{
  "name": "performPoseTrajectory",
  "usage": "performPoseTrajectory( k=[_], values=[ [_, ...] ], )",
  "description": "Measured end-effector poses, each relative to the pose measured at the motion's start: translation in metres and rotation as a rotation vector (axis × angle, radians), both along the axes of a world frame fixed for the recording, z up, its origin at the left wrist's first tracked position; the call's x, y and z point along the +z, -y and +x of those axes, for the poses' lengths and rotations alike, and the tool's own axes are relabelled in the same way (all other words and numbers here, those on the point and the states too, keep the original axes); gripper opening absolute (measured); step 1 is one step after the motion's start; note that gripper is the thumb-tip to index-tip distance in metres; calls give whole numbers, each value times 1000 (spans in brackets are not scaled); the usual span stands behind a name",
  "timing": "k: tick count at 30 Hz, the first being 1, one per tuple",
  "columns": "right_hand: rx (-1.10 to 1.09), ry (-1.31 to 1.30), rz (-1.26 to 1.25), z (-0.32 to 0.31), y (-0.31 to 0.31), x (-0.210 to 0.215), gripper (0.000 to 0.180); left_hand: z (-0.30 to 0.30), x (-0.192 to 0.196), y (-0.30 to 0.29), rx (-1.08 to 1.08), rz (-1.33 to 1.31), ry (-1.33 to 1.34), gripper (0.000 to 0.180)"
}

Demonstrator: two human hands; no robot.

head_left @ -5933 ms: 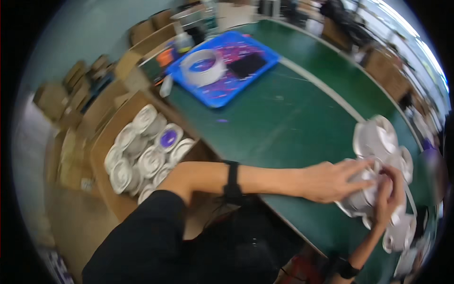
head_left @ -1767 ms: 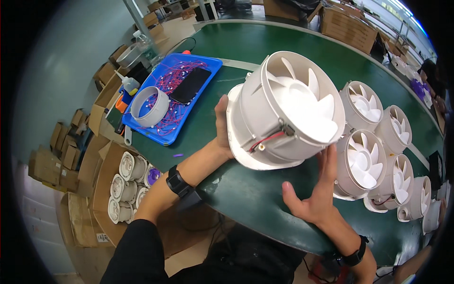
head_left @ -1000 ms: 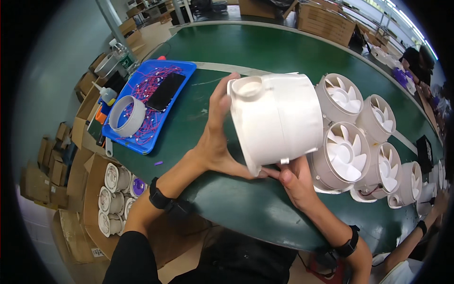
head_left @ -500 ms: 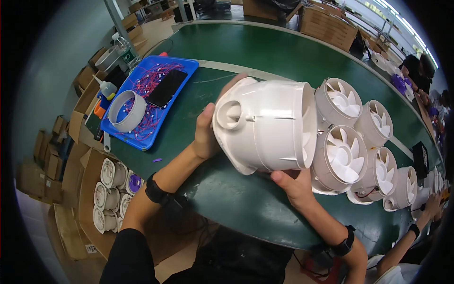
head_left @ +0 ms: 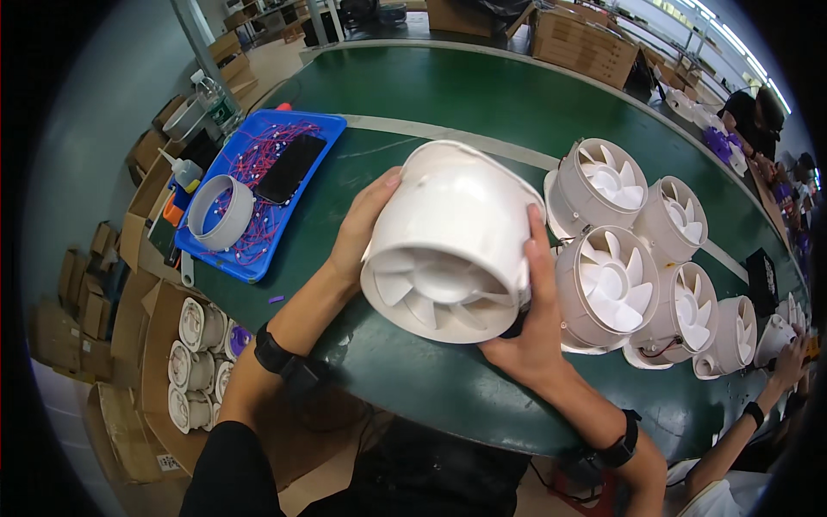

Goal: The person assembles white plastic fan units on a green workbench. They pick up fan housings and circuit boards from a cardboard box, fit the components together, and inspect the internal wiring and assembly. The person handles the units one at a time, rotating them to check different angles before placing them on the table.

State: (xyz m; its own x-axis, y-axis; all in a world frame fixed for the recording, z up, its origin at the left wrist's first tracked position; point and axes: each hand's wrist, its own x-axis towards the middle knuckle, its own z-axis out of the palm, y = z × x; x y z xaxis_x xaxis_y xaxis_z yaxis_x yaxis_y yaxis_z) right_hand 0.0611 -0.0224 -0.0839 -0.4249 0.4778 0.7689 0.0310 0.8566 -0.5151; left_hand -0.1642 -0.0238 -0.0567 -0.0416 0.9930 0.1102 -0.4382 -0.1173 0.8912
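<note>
Between both hands I hold a white plastic duct fan point(head_left: 461, 207) above the green table. Its round opening tilts down toward me, and white blades show inside. My left hand point(head_left: 362, 226) grips the housing's left side, its fingers partly behind it. On the right side, my right hand point(head_left: 536, 323) has its fingers up along the wall and the thumb low near the rim. Close to my right hand stands another white fan point(head_left: 610, 284), blades facing up, one of several grouped on the table.
A blue tray point(head_left: 256, 274) at the left holds red wires point(head_left: 256, 164), a black phone point(head_left: 291, 169) and a white ring point(head_left: 221, 213). Below it, a cardboard box point(head_left: 159, 353) holds more fan parts. A co-worker's hand point(head_left: 788, 366) is at the far right.
The fan in my hands has turned so that its bladed opening, before facing right, now points down toward me. My right hand has moved up its right side.
</note>
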Motion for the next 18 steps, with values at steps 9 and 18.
performPoseTrajectory(
  k=[9,18],
  values=[
    [-39,44,142,1,5,6,104,-10,-6,14,-49,-11,161,48],
    [-14,43,128,3,7,5,107,-12,-8,14,-68,61,105,58]
  ],
)
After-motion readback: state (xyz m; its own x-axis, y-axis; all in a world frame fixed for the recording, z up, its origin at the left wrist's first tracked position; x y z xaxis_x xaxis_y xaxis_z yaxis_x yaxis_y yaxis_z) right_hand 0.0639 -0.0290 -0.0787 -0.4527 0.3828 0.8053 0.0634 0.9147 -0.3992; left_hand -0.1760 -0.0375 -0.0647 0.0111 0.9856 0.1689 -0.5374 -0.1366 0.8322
